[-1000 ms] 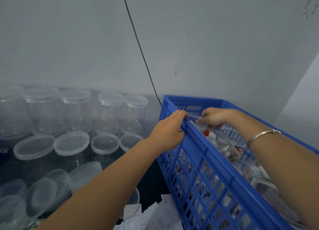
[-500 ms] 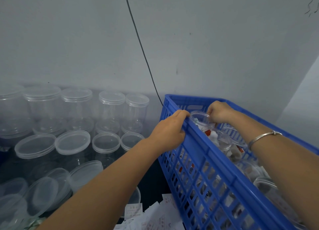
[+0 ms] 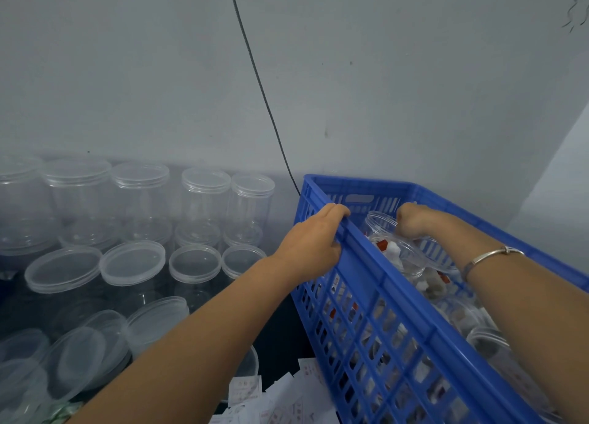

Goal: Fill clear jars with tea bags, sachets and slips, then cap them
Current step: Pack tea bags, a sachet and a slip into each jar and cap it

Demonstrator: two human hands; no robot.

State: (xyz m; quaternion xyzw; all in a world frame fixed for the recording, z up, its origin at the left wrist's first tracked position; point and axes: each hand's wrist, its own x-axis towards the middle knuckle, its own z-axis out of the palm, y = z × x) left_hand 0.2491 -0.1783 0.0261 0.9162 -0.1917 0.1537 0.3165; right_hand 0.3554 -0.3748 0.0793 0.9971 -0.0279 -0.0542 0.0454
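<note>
A blue slatted crate (image 3: pixel 376 274) stands at the right, holding several filled clear jars. My left hand (image 3: pixel 310 242) grips the crate's near-left rim, fingers curled over the edge. My right hand (image 3: pixel 414 221) reaches inside the crate's far end and holds a capped clear jar (image 3: pixel 382 229) lying tilted, with white and red sachets showing inside it. Its fingers are hidden behind the jar. More filled jars (image 3: pixel 487 341) lie deeper in the crate under my right forearm.
Stacked empty clear jars with lids (image 3: pixel 140 207) fill the dark surface at the left. Loose printed slips (image 3: pixel 287 401) lie at the bottom centre. A black cable (image 3: pixel 255 70) runs down the grey wall behind the crate.
My right hand has shifted toward the crate's far end and turned its back toward me. The jar in it has tipped so its mouth end shows. The left hand keeps its grip on the rim.
</note>
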